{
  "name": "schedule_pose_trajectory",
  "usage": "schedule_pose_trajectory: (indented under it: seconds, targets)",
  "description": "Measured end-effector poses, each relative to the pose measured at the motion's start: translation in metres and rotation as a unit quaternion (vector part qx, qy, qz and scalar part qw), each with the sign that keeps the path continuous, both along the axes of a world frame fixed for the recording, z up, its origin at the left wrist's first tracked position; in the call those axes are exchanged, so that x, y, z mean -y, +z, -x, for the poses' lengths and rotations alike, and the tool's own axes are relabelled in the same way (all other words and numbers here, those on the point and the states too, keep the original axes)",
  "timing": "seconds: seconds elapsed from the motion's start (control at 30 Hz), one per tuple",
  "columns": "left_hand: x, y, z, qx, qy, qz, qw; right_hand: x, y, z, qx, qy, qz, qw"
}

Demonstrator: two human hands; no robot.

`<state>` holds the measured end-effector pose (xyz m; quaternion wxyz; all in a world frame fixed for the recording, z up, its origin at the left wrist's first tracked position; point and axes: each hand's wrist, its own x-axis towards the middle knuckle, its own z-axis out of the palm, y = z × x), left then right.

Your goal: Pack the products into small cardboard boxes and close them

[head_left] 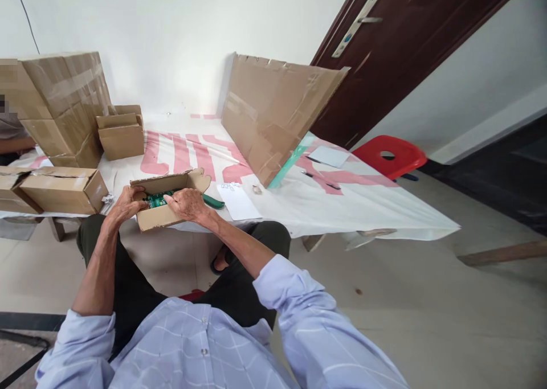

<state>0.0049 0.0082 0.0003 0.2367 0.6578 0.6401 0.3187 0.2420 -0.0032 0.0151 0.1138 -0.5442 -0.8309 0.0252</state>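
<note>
A small open cardboard box (160,215) sits at the near edge of the table (342,201). Green packaged items (157,200) lie inside it. My left hand (126,204) grips the box's left side, fingers curled over the rim onto the green items. Across from it, my right hand (188,203) rests with bent fingers on the green items in the box. A green-handled tool (213,201) lies just right of the box, next to a white paper sheet (238,201).
Closed cardboard boxes (64,189) lie at the left, with a large taped box (68,107) and a small box (122,135) behind. A big cardboard sheet (273,113) leans upright mid-table. Pens (318,181) lie right of it. A red stool (391,155) and dark door (405,41) stand beyond.
</note>
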Motion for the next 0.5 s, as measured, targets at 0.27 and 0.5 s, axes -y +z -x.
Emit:
schedule_pose_trajectory:
  seconds: [0.27, 0.5]
  targets:
    - [-0.0004, -0.0019, 0.0022, 0.006, -0.006, -0.001, 1.000, 0.0013, -0.0010, -0.0019, 0.007, 0.015, -0.007, 1.000]
    - [-0.0029, -0.0066, 0.0034, 0.006, -0.014, -0.008, 1.000, 0.0027, -0.0051, -0.0017, 0.008, 0.017, -0.025, 1.000]
